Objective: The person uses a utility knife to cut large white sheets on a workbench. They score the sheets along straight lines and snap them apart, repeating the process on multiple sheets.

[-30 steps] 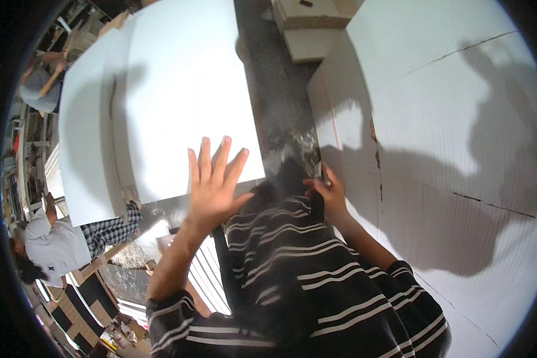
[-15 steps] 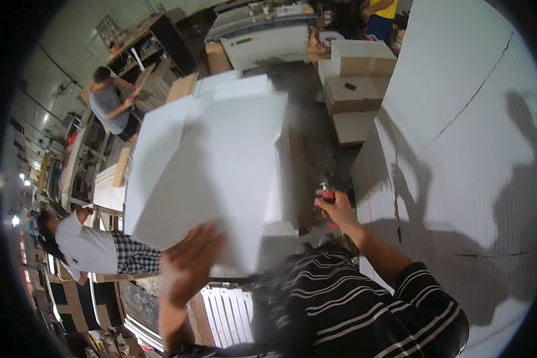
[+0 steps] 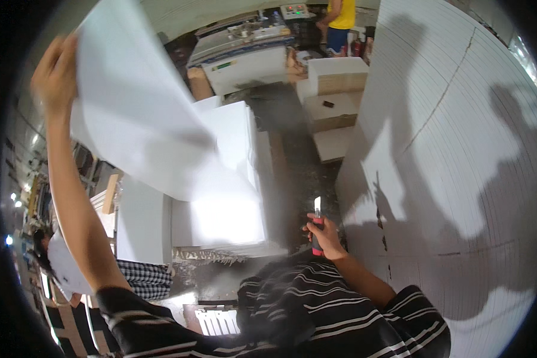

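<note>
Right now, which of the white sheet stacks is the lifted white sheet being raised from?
The low white stack left of the dark aisle; the left hand lifts the large white sheet above it, unlike the tall right stack.

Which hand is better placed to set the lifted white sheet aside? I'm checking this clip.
Probably left: the left hand grips the white sheet overhead; the right hand holds a red utility knife.

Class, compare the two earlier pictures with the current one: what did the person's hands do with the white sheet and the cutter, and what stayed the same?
The left hand, which lay flat on the stack of white sheets, has taken hold of the large white sheet and swung it up high to the left. The right hand still grips the red-handled cutter, blade up, low beside the big white board, which has not moved.
</note>
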`<state>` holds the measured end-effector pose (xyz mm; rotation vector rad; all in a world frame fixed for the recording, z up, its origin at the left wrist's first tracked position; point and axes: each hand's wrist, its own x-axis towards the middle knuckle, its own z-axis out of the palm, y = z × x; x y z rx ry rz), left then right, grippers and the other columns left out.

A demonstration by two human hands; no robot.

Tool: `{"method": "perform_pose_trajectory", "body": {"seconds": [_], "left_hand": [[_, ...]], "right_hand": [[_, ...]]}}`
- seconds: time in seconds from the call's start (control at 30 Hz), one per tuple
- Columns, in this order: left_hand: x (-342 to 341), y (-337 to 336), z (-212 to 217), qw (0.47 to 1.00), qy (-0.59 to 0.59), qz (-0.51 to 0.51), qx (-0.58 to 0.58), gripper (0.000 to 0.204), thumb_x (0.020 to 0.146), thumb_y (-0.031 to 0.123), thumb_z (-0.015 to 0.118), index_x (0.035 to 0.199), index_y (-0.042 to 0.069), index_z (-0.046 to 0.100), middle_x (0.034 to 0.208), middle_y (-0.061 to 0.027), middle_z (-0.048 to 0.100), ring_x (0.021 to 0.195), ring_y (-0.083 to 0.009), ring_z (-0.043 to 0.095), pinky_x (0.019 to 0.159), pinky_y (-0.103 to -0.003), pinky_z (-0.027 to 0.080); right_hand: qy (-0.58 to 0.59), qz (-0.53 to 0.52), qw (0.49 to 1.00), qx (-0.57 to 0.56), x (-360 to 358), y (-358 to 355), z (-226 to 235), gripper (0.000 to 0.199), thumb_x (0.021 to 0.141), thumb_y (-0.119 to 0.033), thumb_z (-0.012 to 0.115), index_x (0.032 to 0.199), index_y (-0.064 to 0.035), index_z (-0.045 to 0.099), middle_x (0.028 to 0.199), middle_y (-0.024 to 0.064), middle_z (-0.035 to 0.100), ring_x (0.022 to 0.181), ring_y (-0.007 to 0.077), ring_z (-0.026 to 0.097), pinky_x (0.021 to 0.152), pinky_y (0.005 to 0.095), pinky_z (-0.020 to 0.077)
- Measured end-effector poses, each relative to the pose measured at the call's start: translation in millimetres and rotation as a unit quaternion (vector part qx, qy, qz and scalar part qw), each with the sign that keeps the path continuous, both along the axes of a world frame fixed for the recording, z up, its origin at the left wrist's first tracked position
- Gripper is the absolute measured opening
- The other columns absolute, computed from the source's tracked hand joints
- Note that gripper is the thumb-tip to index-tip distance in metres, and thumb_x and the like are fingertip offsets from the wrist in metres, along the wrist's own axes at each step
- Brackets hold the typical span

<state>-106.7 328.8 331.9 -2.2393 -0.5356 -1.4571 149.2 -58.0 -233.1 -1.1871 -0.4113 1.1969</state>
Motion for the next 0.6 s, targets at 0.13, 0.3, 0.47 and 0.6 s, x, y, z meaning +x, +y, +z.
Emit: {"method": "perform_pose_trajectory", "body": {"seconds": [0.13,0.3,0.47,0.6], "left_hand": [[123,78,-10,0.984,0.114,0.120,-0.070,0.064,0.098,0.069,0.055,0.096,0.008,0.073,0.082,-0.0060,0.067,0.075,-0.0228,0.058,0.074,-0.040,0.048],[180,140,-89,0.966,0.139,0.127,-0.178,0.077,0.090,0.080,0.055,0.073,0.005,0.058,0.073,-0.0118,0.063,0.069,-0.0286,0.058,0.071,-0.042,0.048],[190,173,-225,0.922,0.217,0.133,-0.293,0.081,0.086,0.083,0.057,0.069,0.004,0.062,0.081,-0.0187,0.071,0.080,-0.0364,0.067,0.079,-0.047,0.051],[172,192,-312,0.887,0.252,0.136,-0.362,0.080,0.086,0.082,0.056,0.073,0.004,0.069,0.088,-0.0213,0.073,0.088,-0.0401,0.069,0.086,-0.050,0.052]], "right_hand": [[0.061,-0.076,0.995,-0.038,-34,-49,-20,0.034,0.108,-0.020,0.057,0.137,-0.0023,0.058,0.095,0.0123,0.073,0.076,0.0167,0.066,0.067,0.0335,0.0540],[0.080,-0.241,0.959,-0.126,-98,-94,-29,0.031,0.108,-0.021,0.057,0.137,-0.0085,0.059,0.089,0.0107,0.072,0.072,0.0190,0.066,0.067,0.0344,0.0552],[0.124,-0.332,0.915,-0.192,-159,-126,-32,0.040,0.109,-0.032,0.052,0.141,-0.0084,0.060,0.086,0.0085,0.069,0.072,0.0177,0.063,0.065,0.0334,0.0520],[0.250,-0.393,0.869,-0.167,-191,-138,-27,0.050,0.107,-0.043,0.045,0.139,-0.0093,0.063,0.082,0.0071,0.066,0.070,0.0180,0.060,0.063,0.0324,0.0500]]}}
